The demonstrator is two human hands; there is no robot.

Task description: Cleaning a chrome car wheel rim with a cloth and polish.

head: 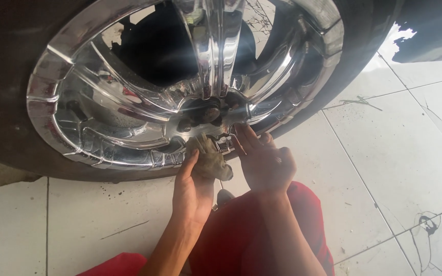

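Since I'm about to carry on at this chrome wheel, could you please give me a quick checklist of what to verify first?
1. Left hand grips the rag: ok.
2. Right hand open, fingertips at the hub edge: ok.
3. Hub centre uncovered, lug nuts visible: ok.
4. Lug nuts tight: cannot tell.
5. Chrome wheel clean: cannot tell, reflections mask it.
6. Tiled floor sound: not ok, cracked.

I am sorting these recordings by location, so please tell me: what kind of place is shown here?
Probably a car repair garage or tyre shop. A mounted chrome wheel with its tyre fills the view, standing on a cracked, stained white tiled floor, and the hands work with a dirty rag at the wheel's hub.
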